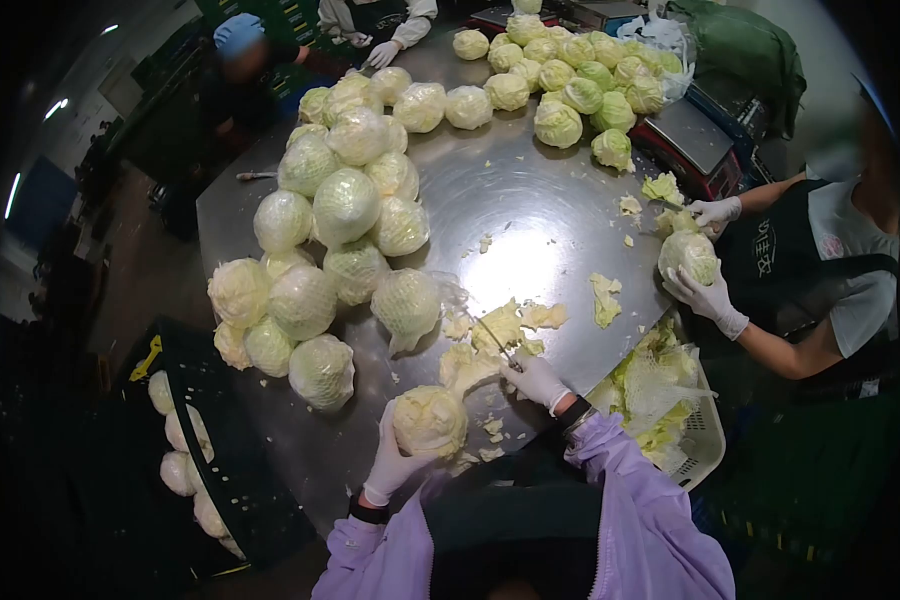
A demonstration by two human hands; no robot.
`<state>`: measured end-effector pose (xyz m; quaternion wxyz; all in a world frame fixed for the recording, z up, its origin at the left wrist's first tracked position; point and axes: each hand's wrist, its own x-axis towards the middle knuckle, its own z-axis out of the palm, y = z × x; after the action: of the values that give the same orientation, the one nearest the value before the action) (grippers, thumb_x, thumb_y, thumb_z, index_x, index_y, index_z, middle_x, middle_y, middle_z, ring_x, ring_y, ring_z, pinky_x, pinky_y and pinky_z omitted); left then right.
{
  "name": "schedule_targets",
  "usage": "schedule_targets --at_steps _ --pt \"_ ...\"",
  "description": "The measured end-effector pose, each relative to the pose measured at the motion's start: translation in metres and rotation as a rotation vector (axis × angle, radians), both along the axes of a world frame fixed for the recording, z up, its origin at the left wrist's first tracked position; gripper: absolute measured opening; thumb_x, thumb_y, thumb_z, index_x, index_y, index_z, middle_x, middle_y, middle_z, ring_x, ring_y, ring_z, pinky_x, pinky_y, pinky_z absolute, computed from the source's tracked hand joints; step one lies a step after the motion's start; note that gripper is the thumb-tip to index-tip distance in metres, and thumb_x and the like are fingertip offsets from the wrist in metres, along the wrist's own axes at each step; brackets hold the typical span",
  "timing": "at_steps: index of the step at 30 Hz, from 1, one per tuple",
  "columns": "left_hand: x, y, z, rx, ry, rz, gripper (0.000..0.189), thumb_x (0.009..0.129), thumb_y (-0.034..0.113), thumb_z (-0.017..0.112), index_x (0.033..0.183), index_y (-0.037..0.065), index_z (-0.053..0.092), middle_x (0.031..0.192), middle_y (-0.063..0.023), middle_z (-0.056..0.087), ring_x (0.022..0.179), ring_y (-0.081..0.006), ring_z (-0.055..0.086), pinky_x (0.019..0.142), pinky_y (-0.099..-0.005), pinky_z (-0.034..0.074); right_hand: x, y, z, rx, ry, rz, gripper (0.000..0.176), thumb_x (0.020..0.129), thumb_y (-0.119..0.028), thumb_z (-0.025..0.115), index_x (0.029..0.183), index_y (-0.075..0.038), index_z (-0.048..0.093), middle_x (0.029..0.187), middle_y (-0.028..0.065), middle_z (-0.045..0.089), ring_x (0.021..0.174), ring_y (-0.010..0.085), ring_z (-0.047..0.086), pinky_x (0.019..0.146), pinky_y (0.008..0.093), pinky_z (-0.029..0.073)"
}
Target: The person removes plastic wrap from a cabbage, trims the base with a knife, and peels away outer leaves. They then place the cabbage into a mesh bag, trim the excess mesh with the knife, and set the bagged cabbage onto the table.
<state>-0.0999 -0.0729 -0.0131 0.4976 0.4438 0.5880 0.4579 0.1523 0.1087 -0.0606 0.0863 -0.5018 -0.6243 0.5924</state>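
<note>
The left hand (395, 462), in a pale glove, is spread around the side of a peeled cabbage (430, 422) at the near edge of the metal tabletop (545, 215). The right hand (537, 383), gloved too, is closed around the handle of a knife (496, 340), whose thin blade points away over loose leaves (500, 327) just beyond the cabbage. Small scraps lie between the two hands.

Cabbages in clear film and netting (347, 205) are piled along the left side of the tabletop, and a heap of greener cabbages (583, 95) sits at the far side, beside a red-sided scale (690, 140). At the right, a co-worker (820, 260) in a dark apron (770, 250) holds another cabbage (688, 257) in gloved hands. White characters run down the apron's front, too small and slanted to read with certainty; no brand can be made out on the scale. Below the tabletop's right edge, a white basket (711, 425) contains leaves and netting; at the lower left, a dark crate (205, 420) holds more cabbages.
</note>
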Motion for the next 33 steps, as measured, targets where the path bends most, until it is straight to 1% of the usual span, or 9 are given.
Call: schedule_targets --at_steps 4,8,10,14,17,23,25,27,33 --pt "0.021 0.013 0.014 0.075 0.518 0.012 0.107 0.062 0.027 0.086 0.144 0.002 0.020 0.142 -0.0190 0.024 0.133 -0.0335 0.031 0.110 -0.0405 0.031 -0.016 -0.016 0.050 0.243 0.095 -0.157 0.041 0.081 -0.038 0.070 0.101 -0.003 0.063 0.091 0.0152 0.066 0.082 0.0268 0.065 0.072 0.0343 0.050" --pt "0.024 0.020 0.014 0.107 0.566 0.031 0.109 0.063 0.028 0.086 0.144 0.000 0.020 0.142 -0.0197 0.024 0.133 -0.0343 0.030 0.109 -0.0407 0.031 -0.039 -0.045 0.077 0.474 -0.011 0.130 0.041 0.080 -0.037 0.071 0.101 -0.002 0.062 0.086 0.0150 0.066 0.078 0.0273 0.064 0.070 0.0347 0.049" --pt "0.015 0.018 0.015 0.085 0.455 -0.002 0.109 0.064 0.028 0.086 0.144 -0.001 0.018 0.142 -0.0206 0.024 0.133 -0.0340 0.031 0.109 -0.0406 0.031 -0.045 -0.045 0.051 0.260 0.195 0.032 0.037 0.083 -0.031 0.068 0.104 -0.001 0.062 0.076 0.0123 0.063 0.069 0.0227 0.062 0.065 0.0337 0.049" --pt "-0.003 0.015 -0.010 0.047 0.354 0.010 0.107 0.067 0.030 0.084 0.145 -0.001 0.016 0.140 -0.0202 0.027 0.132 -0.0313 0.033 0.109 -0.0393 0.031 -0.024 -0.033 0.017 0.040 0.206 -0.065 0.032 0.085 -0.025 0.064 0.103 0.001 0.060 0.068 0.0085 0.060 0.059 0.0171 0.058 0.057 0.0320 0.048" --pt "-0.012 0.025 -0.015 0.020 0.019 0.081 0.103 0.071 0.031 0.081 0.145 0.000 0.016 0.140 -0.0179 0.031 0.131 -0.0277 0.035 0.109 -0.0377 0.032 -0.006 -0.020 0.003 -0.083 0.225 -0.223 0.029 0.085 -0.023 0.063 0.102 0.001 0.060 0.066 0.0060 0.058 0.055 0.0122 0.056 0.053 0.0299 0.047" --pt "-0.027 0.042 0.006 -0.120 -0.297 0.110 0.080 0.084 0.046 0.066 0.142 0.004 0.031 0.137 -0.0096 0.043 0.127 -0.0194 0.042 0.107 -0.0350 0.033 0.006 -0.011 -0.006 0.111 -0.077 -0.117 0.040 0.082 -0.026 0.068 0.111 0.000 0.058 0.076 0.0156 0.065 0.063 0.0243 0.065 0.058 0.0339 0.051" --pt "-0.031 0.040 -0.007 -0.143 -0.398 0.198 0.068 0.091 0.050 0.055 0.139 0.006 0.037 0.134 -0.0073 0.046 0.124 -0.0180 0.046 0.104 -0.0341 0.037 0.006 -0.014 0.020 0.541 -0.118 -0.141 0.051 0.078 -0.035 0.074 0.113 -0.002 0.057 0.082 0.0196 0.066 0.073 0.0296 0.067 0.065 0.0363 0.052" --pt "-0.033 0.040 -0.012 -0.240 -0.573 0.220 0.066 0.094 0.054 0.047 0.139 0.006 0.037 0.134 -0.0067 0.046 0.123 -0.0186 0.046 0.103 -0.0339 0.037 -0.013 -0.020 0.075 0.395 -0.139 -0.154 0.059 0.073 -0.041 0.077 0.115 -0.003 0.057 0.086 0.0193 0.066 0.081 0.0313 0.066 0.071 0.0381 0.052" --pt "0.006 0.038 0.003 -0.038 -0.197 0.231 0.070 0.096 0.056 0.040 0.143 0.005 0.028 0.138 -0.0101 0.041 0.126 -0.0196 0.043 0.103 -0.0339 0.037 -0.064 -0.043 0.089 0.674 0.025 0.091 0.077 0.068 -0.053 0.077 0.119 0.000 0.054 0.103 0.0222 0.063 0.086 0.0369 0.064 0.074 0.0410 0.052"
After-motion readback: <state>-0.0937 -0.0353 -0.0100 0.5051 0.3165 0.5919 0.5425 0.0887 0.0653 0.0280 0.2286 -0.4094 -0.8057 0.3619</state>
